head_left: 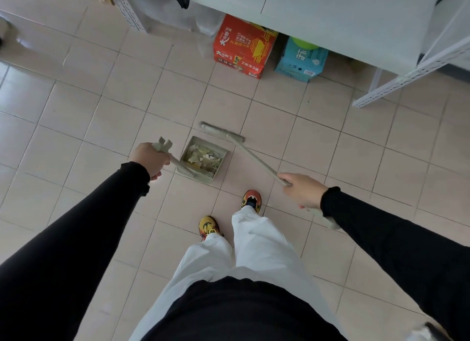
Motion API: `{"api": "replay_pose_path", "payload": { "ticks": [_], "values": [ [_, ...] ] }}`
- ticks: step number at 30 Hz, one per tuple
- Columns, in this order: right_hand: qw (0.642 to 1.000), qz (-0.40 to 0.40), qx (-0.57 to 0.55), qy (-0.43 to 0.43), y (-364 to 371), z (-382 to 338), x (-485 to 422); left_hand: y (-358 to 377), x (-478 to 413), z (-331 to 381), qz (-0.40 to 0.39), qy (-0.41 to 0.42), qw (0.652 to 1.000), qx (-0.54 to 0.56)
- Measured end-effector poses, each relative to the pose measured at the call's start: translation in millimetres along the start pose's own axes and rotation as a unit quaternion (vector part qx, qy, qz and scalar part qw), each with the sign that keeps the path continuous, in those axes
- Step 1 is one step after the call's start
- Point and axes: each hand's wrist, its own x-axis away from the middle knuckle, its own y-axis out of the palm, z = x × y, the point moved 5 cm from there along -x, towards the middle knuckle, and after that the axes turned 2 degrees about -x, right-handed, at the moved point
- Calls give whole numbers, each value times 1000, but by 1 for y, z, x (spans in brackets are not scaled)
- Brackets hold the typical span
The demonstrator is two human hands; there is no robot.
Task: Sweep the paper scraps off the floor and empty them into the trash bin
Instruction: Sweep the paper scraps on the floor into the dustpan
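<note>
A pale green dustpan (221, 149) rests on the tiled floor ahead of my feet, with a heap of paper scraps (203, 158) inside it. My left hand (150, 158) grips the top of the dustpan's upright handle (164, 147). My right hand (302, 189) holds the long handle of a matching broom (254, 157). The broom head (222, 132) lies on the floor just beyond the dustpan's far right corner. No trash bin is in view.
A red cardboard box (243, 48) and a teal package (301, 60) stand under a white shelf unit (356, 17) at the back. White perforated shelf legs (412, 73) reach down to the right. My feet in orange shoes (251, 200) stand just behind the dustpan.
</note>
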Motion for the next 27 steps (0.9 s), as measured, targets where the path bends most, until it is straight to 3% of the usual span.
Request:
{"api": "replay_pose_path", "payload": {
  "ticks": [4,9,12,18,23,27],
  "values": [
    [1000,24,6,-6,16,-27,-33,2,5,-7,-3,0,1000,-1],
    [997,-40,68,9,55,-46,-46,5,6,-12,0,5,1000,4],
    [997,-67,36,-9,61,-40,-22,6,8,-14,6,15,1000,13],
    [999,-44,-22,4,59,-3,31,9,9,-24,4,15,1000,19],
    [1000,10,-5,-11,61,-26,-1,15,11,-30,4,17,1000,17],
    [1000,-19,1,11,83,-47,-26,21,13,-32,6,21,1000,16]
  ]
}}
